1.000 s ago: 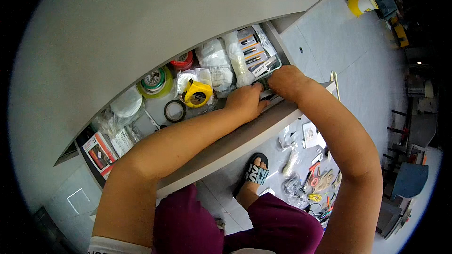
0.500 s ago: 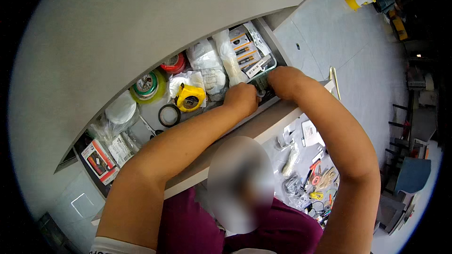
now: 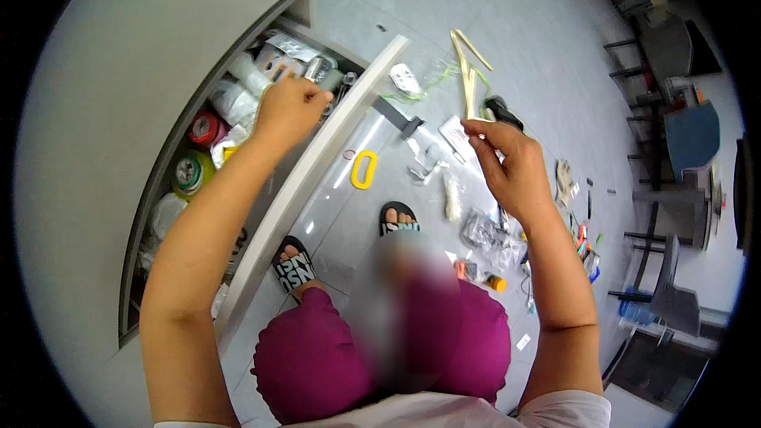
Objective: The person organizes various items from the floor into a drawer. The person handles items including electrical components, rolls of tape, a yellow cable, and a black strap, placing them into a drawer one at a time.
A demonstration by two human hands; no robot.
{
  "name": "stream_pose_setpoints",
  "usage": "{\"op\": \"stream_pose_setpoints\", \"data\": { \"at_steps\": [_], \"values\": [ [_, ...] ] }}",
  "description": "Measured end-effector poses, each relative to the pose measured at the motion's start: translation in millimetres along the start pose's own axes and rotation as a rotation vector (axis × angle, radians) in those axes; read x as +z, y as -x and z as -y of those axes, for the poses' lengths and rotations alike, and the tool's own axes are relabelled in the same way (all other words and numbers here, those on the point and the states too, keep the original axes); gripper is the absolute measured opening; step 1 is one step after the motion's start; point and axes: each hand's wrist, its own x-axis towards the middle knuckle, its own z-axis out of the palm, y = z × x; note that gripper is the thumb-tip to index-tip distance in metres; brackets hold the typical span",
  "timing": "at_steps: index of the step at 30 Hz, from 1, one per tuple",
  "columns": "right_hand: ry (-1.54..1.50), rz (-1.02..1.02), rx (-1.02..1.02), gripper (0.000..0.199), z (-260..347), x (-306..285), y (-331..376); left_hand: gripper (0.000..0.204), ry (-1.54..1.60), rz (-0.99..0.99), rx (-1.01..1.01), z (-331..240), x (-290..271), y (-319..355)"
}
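My left hand (image 3: pixel 287 111) hovers over the far end of the drawer (image 3: pixel 382 71), its fingers curled together. What they hold, if anything, is hidden. Just beyond its fingertips are a silvery wrapped roll (image 3: pixel 319 69) and boxed batteries (image 3: pixel 277 62). Out to the right, my right hand (image 3: pixel 509 165) is above the floor with thumb and forefinger apart. Its fingertips overlap the lower end of a folded cream strip (image 3: pixel 468 83) and sit beside a white card (image 3: pixel 456 137). A black object (image 3: pixel 503 112) lies just past the knuckles.
The drawer also has a red tape roll (image 3: pixel 208 128), a green-centred roll (image 3: pixel 189 173) and clear bags. On the floor lie a yellow ring-shaped handle (image 3: pixel 364 170), plastic bags (image 3: pixel 490 234), a glove (image 3: pixel 564 182) and an orange-capped bottle (image 3: pixel 496 283). Chairs (image 3: pixel 674 289) stand at right.
My right hand has left the drawer and swung out over the floor. My left hand remains above the drawer's far end. The view has turned rightward, showing more floor and my feet.
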Motion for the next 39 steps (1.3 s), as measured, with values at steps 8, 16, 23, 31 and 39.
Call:
{"op": "stream_pose_setpoints", "data": {
  "at_steps": [8,16,23,31,39],
  "values": [
    [-0.505,-0.139,0.746,0.021,-84,-3,190,0.019,0.254,0.129,0.33,-149,33,66],
    [-0.722,-0.159,1.007,0.024,-158,88,282,0.024,-0.379,0.64,0.51,-134,186,88],
    [-0.547,-0.139,1.048,0.023,-216,150,296,0.025,-0.019,0.784,0.059,-72,323,106],
    [0.339,0.252,1.129,0.082,-265,126,283,0.022,0.432,0.807,-0.36,-29,388,149],
    [0.418,0.158,1.031,0.08,-296,109,316,0.043,0.319,0.81,-0.213,-69,423,150]
  ]
}}
